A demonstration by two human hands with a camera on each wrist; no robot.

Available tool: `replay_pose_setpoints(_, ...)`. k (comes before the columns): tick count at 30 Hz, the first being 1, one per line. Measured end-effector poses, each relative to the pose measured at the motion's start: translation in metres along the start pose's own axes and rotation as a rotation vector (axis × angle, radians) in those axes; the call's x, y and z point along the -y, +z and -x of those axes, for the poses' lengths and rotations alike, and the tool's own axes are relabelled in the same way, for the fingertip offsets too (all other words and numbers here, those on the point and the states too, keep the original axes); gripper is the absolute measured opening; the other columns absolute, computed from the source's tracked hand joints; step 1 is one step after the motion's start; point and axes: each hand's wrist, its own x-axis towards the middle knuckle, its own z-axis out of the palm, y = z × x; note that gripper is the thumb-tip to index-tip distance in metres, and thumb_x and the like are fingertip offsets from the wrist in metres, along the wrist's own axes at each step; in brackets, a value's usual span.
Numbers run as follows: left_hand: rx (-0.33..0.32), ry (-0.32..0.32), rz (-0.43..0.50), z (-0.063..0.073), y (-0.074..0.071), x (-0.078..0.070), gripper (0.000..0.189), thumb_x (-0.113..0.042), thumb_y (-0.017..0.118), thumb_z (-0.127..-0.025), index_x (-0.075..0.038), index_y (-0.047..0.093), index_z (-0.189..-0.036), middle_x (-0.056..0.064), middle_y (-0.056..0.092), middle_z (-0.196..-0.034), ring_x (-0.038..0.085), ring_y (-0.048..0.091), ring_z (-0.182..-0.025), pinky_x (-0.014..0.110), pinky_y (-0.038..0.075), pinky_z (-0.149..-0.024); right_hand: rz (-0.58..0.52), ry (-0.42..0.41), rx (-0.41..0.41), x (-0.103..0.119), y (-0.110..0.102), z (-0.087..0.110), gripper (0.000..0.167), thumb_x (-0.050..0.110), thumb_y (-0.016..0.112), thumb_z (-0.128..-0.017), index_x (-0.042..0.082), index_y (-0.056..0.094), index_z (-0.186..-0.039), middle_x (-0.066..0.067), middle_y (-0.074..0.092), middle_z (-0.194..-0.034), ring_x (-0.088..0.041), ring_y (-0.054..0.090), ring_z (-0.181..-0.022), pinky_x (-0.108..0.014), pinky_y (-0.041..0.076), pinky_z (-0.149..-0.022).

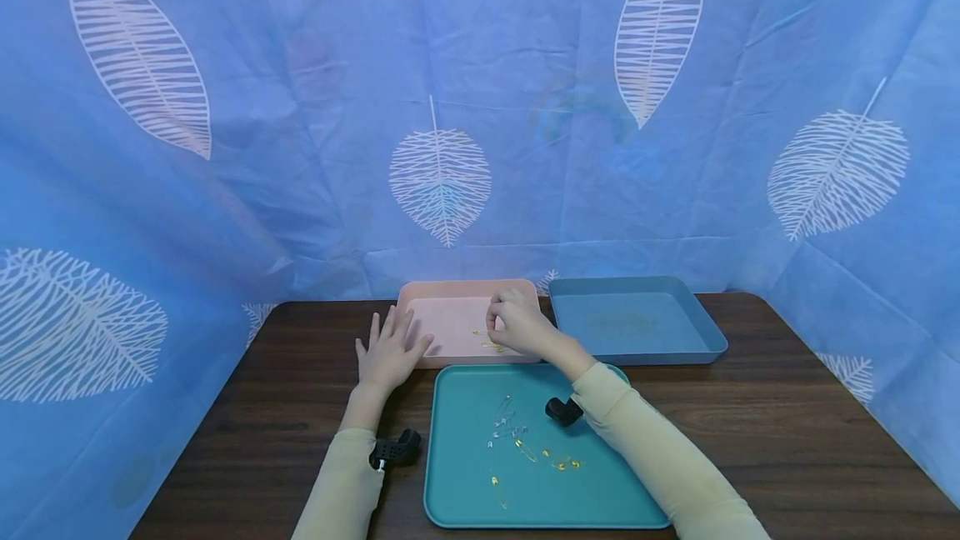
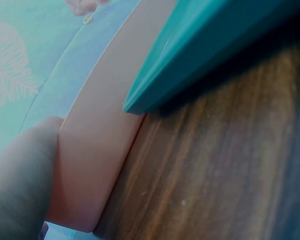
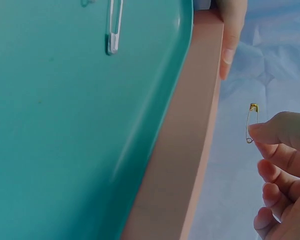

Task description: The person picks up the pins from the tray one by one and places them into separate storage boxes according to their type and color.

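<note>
Seemingly partway; pink tray (image 1: 450, 315) holds gold pins (image 1: 491, 346); teal tray (image 1: 465, 407) retains mixed pins (image 1: 525, 451); right hand (image 1: 517, 323) pinches safety pin (image 3: 248, 122); left hand (image 1: 386, 357) spread, empty.

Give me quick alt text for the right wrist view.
Right hand pinches a gold safety pin, to the right of the side wall of a pink tray. A teal tray fills the left, a silver safety pin lying in it near the top; the left hand shows at the pink tray's edge.

A curtained-off tabletop workspace: blue leaf-print fabric (image 1: 525, 182) hangs beyond the back edge and both far corners of a wood-grain desk (image 1: 787, 423).
</note>
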Motion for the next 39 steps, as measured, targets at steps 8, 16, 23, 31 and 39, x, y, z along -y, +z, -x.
replay_pose_setpoints(8, 0.008, -0.01, 0.002, 0.0, 0.002, 0.0, 0.077, -0.066, 0.042, -0.094, -0.029, 0.02, -0.157, 0.006, 0.005, -0.166, 0.037, 0.0, -0.153, 0.075, 0.004, -0.112, 0.03, 0.035, 0.023, -0.002, 0.011, -0.011, 0.021, 0.011, 0.068, -0.086, 0.019, 0.061, -0.068, -0.002, 0.057, -0.096, -0.02, 0.049, -0.089, -0.039, 0.044, -0.081)
replay_pose_setpoints(16, -0.016, -0.005, 0.004, -0.001, 0.004, 0.001, 0.078, -0.067, 0.044, -0.092, -0.028, 0.023, -0.156, 0.009, 0.011, -0.166, 0.039, 0.003, -0.152, 0.076, 0.006, -0.111, -0.006, 0.076, 0.078, 0.0, 0.019, -0.02, 0.02, 0.008, 0.066, -0.086, 0.017, 0.061, -0.069, -0.004, 0.057, -0.099, -0.021, 0.048, -0.092, -0.037, 0.044, -0.083)
replay_pose_setpoints(23, -0.021, -0.01, 0.003, 0.0, 0.004, 0.001, 0.077, -0.066, 0.045, -0.093, -0.028, 0.024, -0.156, 0.008, 0.011, -0.166, 0.039, 0.004, -0.152, 0.075, 0.006, -0.112, -0.013, 0.078, 0.07, 0.002, 0.027, -0.026, 0.021, 0.008, 0.067, -0.086, 0.015, 0.061, -0.067, -0.005, 0.055, -0.094, -0.019, 0.043, -0.085, -0.034, 0.041, -0.075)
replay_pose_setpoints(31, -0.022, -0.008, 0.002, 0.0, 0.003, 0.0, 0.077, -0.066, 0.044, -0.093, -0.028, 0.024, -0.156, 0.009, 0.013, -0.165, 0.039, 0.005, -0.152, 0.075, 0.007, -0.112, 0.022, 0.086, 0.044, 0.004, 0.034, -0.032, 0.018, 0.009, 0.067, -0.086, 0.015, 0.063, -0.069, -0.003, 0.055, -0.093, -0.019, 0.046, -0.087, -0.035, 0.043, -0.076)
replay_pose_setpoints(39, -0.025, -0.006, 0.005, 0.0, 0.001, -0.001, 0.076, -0.066, 0.044, -0.093, -0.028, 0.024, -0.156, 0.008, 0.012, -0.165, 0.039, 0.005, -0.152, 0.075, 0.007, -0.112, 0.01, 0.095, 0.048, 0.007, 0.035, -0.034, 0.019, 0.01, 0.067, -0.088, 0.014, 0.062, -0.071, -0.004, 0.054, -0.091, -0.019, 0.043, -0.084, -0.034, 0.041, -0.075)
